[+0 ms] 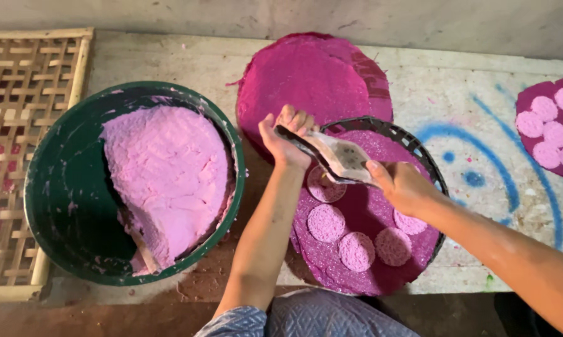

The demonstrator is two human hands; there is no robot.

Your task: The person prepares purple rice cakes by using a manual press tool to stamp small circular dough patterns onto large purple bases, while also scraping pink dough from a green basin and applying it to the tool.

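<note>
Both hands, left hand (286, 140) and right hand (398, 184), close fingers around a flat scraper (337, 157) above a round woven tray (418, 146) of rough pink discs (326, 223)

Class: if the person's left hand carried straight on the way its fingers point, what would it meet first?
Probably the magenta cloth-covered disc just beyond the left hand, past the scraper it grips; depth is uncertain.

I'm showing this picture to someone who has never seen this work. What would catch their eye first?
Probably the big mound of pink paste filling the green tub at left. Next, the two hands at centre: the left hand and right hand together hold a flat scraper over a magenta-covered round tray, where pink discs lie in a ring.
</note>
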